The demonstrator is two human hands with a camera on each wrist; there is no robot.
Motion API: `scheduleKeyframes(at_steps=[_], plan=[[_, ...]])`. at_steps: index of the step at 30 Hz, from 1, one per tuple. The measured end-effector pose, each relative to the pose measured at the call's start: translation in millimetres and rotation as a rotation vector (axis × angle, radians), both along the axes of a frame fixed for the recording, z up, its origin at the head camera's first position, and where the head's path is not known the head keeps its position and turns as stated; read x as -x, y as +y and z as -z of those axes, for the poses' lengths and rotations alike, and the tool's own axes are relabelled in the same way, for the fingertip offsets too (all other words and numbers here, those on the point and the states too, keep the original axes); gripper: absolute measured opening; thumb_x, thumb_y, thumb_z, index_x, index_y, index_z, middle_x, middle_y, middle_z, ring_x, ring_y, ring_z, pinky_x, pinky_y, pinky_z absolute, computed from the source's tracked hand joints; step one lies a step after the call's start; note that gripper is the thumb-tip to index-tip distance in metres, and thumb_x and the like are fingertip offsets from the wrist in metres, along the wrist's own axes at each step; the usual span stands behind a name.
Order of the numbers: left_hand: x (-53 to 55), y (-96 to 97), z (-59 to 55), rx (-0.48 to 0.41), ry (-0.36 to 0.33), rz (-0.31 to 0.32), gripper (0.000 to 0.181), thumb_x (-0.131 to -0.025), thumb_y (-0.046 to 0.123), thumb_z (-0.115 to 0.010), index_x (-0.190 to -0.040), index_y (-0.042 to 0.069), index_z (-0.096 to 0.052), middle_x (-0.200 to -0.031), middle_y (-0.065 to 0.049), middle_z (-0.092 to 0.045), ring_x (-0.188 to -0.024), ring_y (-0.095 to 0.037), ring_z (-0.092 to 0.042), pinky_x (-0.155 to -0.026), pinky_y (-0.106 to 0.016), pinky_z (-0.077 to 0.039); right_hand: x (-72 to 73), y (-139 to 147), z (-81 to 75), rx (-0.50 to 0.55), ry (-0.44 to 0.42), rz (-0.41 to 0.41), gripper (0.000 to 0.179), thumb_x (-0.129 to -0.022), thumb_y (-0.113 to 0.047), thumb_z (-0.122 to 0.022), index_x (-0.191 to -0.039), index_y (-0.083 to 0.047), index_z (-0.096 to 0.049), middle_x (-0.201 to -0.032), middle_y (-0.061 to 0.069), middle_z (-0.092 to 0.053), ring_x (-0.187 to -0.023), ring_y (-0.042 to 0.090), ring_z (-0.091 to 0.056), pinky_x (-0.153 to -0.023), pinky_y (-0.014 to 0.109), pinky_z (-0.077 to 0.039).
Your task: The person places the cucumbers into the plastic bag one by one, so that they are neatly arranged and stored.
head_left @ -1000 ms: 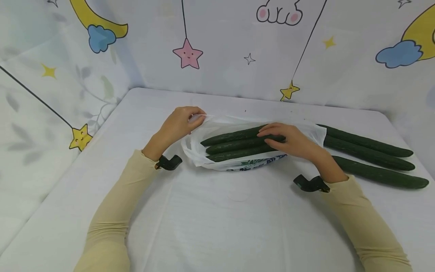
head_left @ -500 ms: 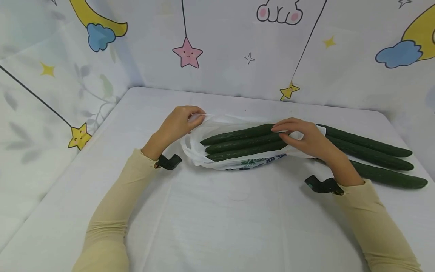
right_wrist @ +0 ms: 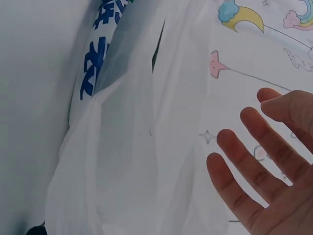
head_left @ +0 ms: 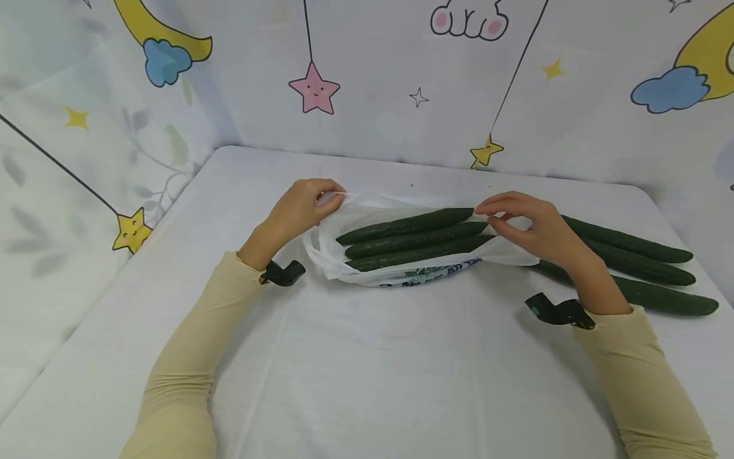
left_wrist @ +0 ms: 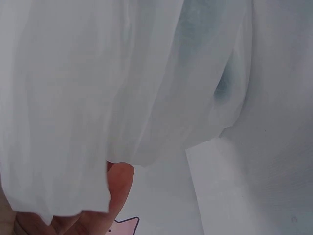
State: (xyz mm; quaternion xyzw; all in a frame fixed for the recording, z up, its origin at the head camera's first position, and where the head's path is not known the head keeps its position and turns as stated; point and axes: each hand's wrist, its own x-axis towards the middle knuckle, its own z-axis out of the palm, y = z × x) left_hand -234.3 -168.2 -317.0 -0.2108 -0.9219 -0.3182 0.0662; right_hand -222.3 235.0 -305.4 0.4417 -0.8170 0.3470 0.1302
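Observation:
Three long dark green cucumbers (head_left: pixel 410 245) lie side by side in a white plastic bag (head_left: pixel 367 208) in the middle of the head view. Blue lettering and a green leaf print mark its near side. At the bag's left end my left hand (head_left: pixel 304 207) pinches the upper edge; in the left wrist view the thin film (left_wrist: pixel 73 107) hides most of its fingers. Over the bag's right part is my right hand (head_left: pixel 533 226), beside the cucumbers' right ends. In the right wrist view its fingers (right_wrist: pixel 281 149) are spread and hold nothing.
Three more cucumbers (head_left: pixel 648 266) lie outside the bag on the right, partly hidden behind my right hand and wrist. A white cloth (head_left: pixel 373 382) covers the table. Behind it hangs a backdrop (head_left: pixel 373 51) printed with stars, moons and clouds.
My right hand has moved right, off the cucumbers in the bag, uncovering more of their right ends. My left hand has stayed at the bag's edge.

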Motion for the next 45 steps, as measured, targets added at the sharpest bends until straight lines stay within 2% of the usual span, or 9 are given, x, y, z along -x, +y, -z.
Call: scheduleKeyframes(at_steps=[3,11,15,21,24,30,45], plan=[[0.5,0.2,0.4,0.001,0.006,0.000,0.023,-0.099,0.021,-0.058,-0.112,0.007,-0.070,-0.111,-0.011,-0.069,-0.052,-0.016,-0.062,-0.067,-0.034,-0.051,0.9,4.0,-1.8,0.012,0.023,0.004,0.043,-0.073,0.026,-0.065,-0.109,0.004,-0.069,-0.113,0.009,-0.066,-0.105,0.001,-0.056,-0.085,0.009,-0.045],[1.7,0.3,1.8,0.000,0.008,0.000,0.023,-0.099,0.021,-0.058,-0.112,0.007,-0.070,-0.111,-0.011,-0.069,-0.054,-0.017,-0.063,-0.071,-0.036,-0.052,1.3,12.9,-4.8,0.039,0.042,0.038,0.041,-0.072,0.027,-0.064,-0.106,0.007,-0.070,-0.114,-0.006,-0.067,-0.101,0.002,-0.058,-0.079,0.008,-0.045],[1.9,0.5,2.2,0.001,0.007,-0.001,0.023,-0.099,0.021,-0.058,-0.112,0.007,-0.070,-0.111,-0.011,-0.069,-0.056,-0.018,-0.064,-0.072,-0.037,-0.052,0.3,17.3,-6.9,0.025,0.050,0.085,0.040,-0.073,0.027,-0.064,-0.106,0.005,-0.070,-0.113,-0.011,-0.065,-0.096,0.000,-0.057,-0.076,0.006,-0.043],[1.4,0.6,2.0,0.000,0.007,0.000,0.023,-0.099,0.021,-0.058,-0.112,0.007,-0.070,-0.111,-0.011,-0.069,-0.059,-0.019,-0.064,-0.071,-0.036,-0.052,-1.1,27.7,-6.9,-0.005,0.079,0.123,0.036,-0.076,0.023,-0.065,-0.106,0.004,-0.070,-0.111,-0.006,-0.065,-0.093,-0.004,-0.054,-0.076,0.005,-0.042],[0.9,0.4,1.6,-0.001,0.007,0.003,0.023,-0.099,0.021,-0.058,-0.112,0.007,-0.070,-0.111,-0.011,-0.069,-0.057,-0.019,-0.063,-0.068,-0.036,-0.052,-2.8,33.3,-7.1,-0.014,0.090,0.140,0.032,-0.079,0.020,-0.064,-0.106,0.004,-0.070,-0.113,-0.010,-0.064,-0.097,-0.005,-0.054,-0.079,0.005,-0.042],[0.3,0.1,1.5,0.005,0.009,0.001,0.023,-0.098,0.021,-0.058,-0.112,0.007,-0.070,-0.110,-0.011,-0.070,-0.059,-0.018,-0.063,-0.071,-0.036,-0.052,-6.5,41.9,-7.8,-0.026,0.076,0.185,0.033,-0.079,0.020,-0.063,-0.106,0.003,-0.070,-0.115,-0.022,-0.059,-0.097,-0.008,-0.053,-0.080,0.004,-0.041],[0.6,-0.1,1.3,0.005,-0.003,0.008,0.024,-0.099,0.021,-0.057,-0.113,0.006,-0.070,-0.113,-0.012,-0.069,-0.053,-0.016,-0.062,-0.067,-0.035,-0.052,-13.5,65.8,-1.5,-0.036,0.036,0.268,0.032,-0.080,0.019,-0.064,-0.108,0.004,-0.070,-0.112,-0.025,-0.058,-0.093,-0.007,-0.053,-0.079,0.004,-0.040]])
